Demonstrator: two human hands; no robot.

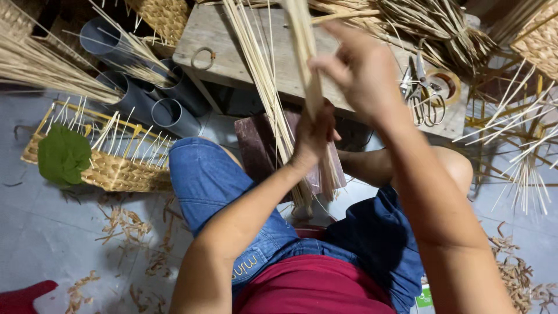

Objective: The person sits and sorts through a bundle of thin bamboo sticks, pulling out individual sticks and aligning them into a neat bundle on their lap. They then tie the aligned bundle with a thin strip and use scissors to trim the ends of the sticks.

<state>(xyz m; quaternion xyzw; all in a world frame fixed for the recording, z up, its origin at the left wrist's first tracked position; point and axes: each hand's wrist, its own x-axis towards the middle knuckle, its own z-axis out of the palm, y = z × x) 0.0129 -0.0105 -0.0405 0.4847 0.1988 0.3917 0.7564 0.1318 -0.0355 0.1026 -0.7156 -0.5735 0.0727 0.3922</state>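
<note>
Pale Cane Strips Gripped in Both Hands Above the Lap

Pale flat cane strips, long and thin, stand nearly upright in front of the wooden workbench, their lower ends hanging down past a dark reddish board that leans between the person's knees. The left hand is closed around the strips low down, fingers wrapped about the bundle. The right hand pinches the strips higher up, thumb and fingers pressed on a wider flat strip, the other fingers bent.

A pair of metal scissors lies near the right edge of the workbench, just beside a roll of tape. A small woven ring rests by the bench's left edge. On the floor to the left sits an unfinished woven basket with bare stakes standing up and a green leaf-shaped piece at its left end. Grey plastic pipes lie behind it, holding more cane.
</note>
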